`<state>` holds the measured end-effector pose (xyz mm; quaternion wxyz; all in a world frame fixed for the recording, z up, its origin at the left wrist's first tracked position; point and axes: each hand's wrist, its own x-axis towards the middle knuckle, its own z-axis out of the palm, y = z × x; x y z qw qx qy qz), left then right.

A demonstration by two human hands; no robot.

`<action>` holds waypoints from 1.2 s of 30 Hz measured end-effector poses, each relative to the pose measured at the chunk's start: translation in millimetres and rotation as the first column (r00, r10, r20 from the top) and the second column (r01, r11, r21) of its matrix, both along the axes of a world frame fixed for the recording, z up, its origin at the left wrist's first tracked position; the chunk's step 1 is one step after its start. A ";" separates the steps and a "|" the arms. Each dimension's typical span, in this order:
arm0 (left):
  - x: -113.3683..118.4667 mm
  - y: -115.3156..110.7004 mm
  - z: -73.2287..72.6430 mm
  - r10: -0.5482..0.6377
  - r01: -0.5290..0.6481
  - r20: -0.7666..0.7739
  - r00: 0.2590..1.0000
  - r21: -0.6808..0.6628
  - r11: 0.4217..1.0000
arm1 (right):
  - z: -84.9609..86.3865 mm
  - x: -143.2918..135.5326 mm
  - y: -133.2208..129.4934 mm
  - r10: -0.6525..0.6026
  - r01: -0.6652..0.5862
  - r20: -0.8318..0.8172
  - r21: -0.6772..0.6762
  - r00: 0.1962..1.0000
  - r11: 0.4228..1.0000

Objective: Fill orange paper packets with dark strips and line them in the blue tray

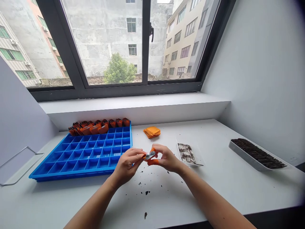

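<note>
In the middle of the view, a small orange packet with a silvery inside (150, 155) is held between both hands. My left hand (127, 163) pinches its left end. My right hand (165, 158), with orange covers on the thumb and a fingertip, grips its right side. Behind the hands lies a fanned stack of orange packets (152, 132). A blue divided tray (83, 173) stands on the left, with folded orange and dark packets (95, 128) standing in its back compartments.
A clear container with dark crumbs (187, 153) is right of my hands. Farther right, a long white container (245, 159) holds dark strips. Dark flakes (147, 192) lie on the white table (176, 203). A wire frame (22, 167) is at the left, and a window stands behind.
</note>
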<state>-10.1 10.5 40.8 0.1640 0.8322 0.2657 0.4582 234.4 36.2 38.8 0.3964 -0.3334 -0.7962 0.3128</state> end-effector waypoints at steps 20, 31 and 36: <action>5.5 -5.3 -0.5 0.070 0.004 0.283 0.957 -0.253 0.967 | 38.4 165.2 -56.4 -0.263 0.475 0.788 -0.043 0.557 0.879; 10.0 -5.4 -9.2 0.073 0.007 0.269 0.960 -0.286 0.958 | 29.4 179.5 -45.8 -0.423 0.485 0.615 0.074 0.665 0.871; 9.6 -4.0 -11.1 0.117 -0.044 0.277 0.954 -0.256 0.966 | 43.0 171.2 -31.4 -0.454 0.456 0.552 0.143 0.699 0.878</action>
